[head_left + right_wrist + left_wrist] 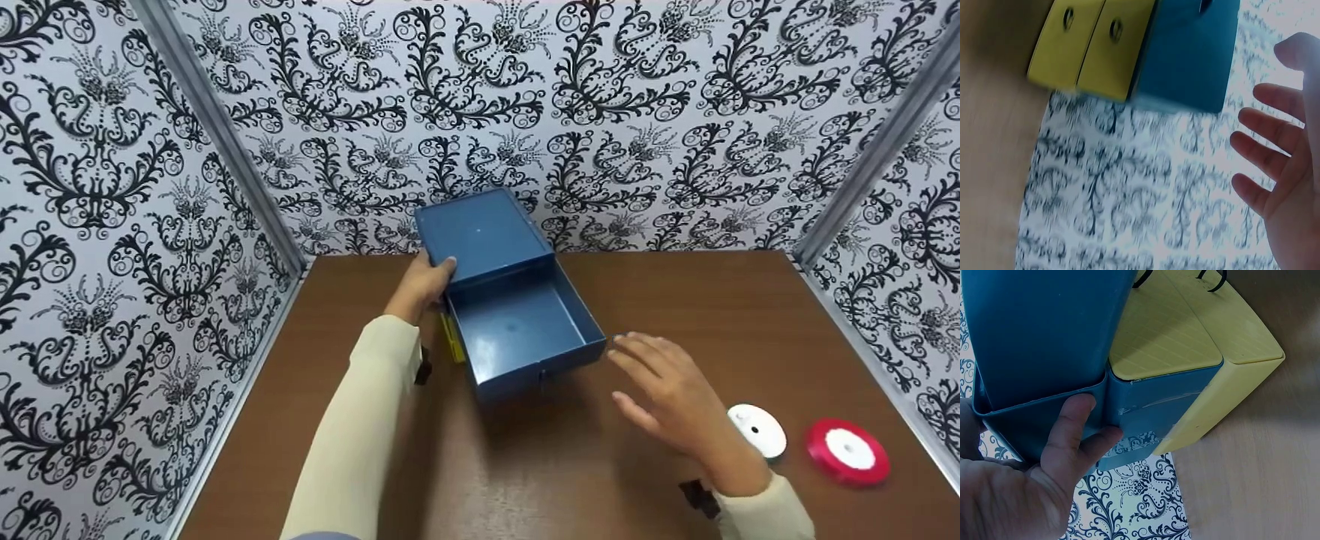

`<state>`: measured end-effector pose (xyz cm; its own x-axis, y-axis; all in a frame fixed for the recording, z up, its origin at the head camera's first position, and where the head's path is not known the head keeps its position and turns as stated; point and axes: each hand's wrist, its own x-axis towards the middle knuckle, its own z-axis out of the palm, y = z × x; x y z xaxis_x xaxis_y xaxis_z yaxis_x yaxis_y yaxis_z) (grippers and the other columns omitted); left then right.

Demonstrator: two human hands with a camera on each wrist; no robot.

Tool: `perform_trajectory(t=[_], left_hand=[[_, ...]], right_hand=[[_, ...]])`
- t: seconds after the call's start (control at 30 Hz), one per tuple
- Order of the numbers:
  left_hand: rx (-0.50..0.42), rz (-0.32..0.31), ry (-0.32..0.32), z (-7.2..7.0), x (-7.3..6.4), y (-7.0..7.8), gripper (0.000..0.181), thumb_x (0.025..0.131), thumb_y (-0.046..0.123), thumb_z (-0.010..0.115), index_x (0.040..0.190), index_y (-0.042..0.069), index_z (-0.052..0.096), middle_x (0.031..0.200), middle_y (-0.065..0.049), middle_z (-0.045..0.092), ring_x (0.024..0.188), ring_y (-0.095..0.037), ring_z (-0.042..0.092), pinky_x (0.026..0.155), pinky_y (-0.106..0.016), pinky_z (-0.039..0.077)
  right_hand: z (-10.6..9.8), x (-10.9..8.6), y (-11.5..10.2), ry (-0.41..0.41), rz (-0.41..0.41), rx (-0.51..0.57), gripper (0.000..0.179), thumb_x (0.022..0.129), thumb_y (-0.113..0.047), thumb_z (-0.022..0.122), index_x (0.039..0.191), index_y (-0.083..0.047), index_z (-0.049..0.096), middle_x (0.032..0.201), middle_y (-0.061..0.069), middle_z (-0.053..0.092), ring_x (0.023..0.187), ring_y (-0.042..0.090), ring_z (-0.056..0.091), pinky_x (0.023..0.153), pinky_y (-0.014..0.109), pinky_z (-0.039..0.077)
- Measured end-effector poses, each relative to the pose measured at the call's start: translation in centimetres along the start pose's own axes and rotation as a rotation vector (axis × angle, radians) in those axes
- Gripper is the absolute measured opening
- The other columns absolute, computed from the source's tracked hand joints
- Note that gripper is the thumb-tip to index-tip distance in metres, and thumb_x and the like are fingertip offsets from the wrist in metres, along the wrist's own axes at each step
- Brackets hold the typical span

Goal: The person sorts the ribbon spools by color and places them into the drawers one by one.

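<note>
A small drawer unit (480, 229) with a blue top stands near the back of the table. Its blue top drawer (517, 322) is pulled out, and no contents show in it. Below are two yellow drawers (1168, 332) with dark ring handles, both pushed in. My left hand (426, 283) grips the unit's left side, thumb over the top edge and fingers against the blue casing (1145, 405). Just off the drawer's front right corner, my right hand (667, 390) hovers with fingers spread and holds nothing; the right wrist view shows its bare fingers (1266, 124).
To the right, a white spool (757, 431) lies partly behind my right wrist. Beside it is a red ribbon spool (851, 454) with a white centre. Patterned walls (480, 90) enclose the brown table (697, 292) at the back and sides.
</note>
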<state>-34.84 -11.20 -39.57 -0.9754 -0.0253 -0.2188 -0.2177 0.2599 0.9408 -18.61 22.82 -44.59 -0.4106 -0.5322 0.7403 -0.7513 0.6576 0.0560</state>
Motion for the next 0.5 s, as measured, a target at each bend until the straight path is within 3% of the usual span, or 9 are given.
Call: perform_trajectory(t=[0.13, 0.5], left_hand=[[-0.004, 0.003, -0.008, 0.0, 0.0, 0.1, 0.058, 0.094, 0.027, 0.048, 0.145, 0.018, 0.022, 0.135, -0.017, 0.039, 0.105, -0.034, 0.053, 0.073, -0.052, 0.049], [-0.055, -0.021, -0.049, -0.3, -0.6, 0.0, 0.057, 0.095, 0.030, 0.047, 0.146, 0.025, 0.020, 0.134, -0.014, 0.040, 0.109, -0.032, 0.051, 0.080, -0.053, 0.045]], right_hand=[[-1.3, -1.5, 1.9, 0.019, 0.045, -0.029, 0.047, 0.084, -0.036, 0.054, 0.115, -0.001, 0.063, 0.122, 0.015, 0.057, 0.110, 0.036, 0.052, 0.104, 0.037, 0.027], [-4.6, -6.6, 5.7, -0.002, 0.206, -0.119, 0.054, 0.085, -0.042, 0.050, 0.119, -0.001, 0.060, 0.124, 0.016, 0.056, 0.112, 0.038, 0.050, 0.104, 0.041, 0.028]])
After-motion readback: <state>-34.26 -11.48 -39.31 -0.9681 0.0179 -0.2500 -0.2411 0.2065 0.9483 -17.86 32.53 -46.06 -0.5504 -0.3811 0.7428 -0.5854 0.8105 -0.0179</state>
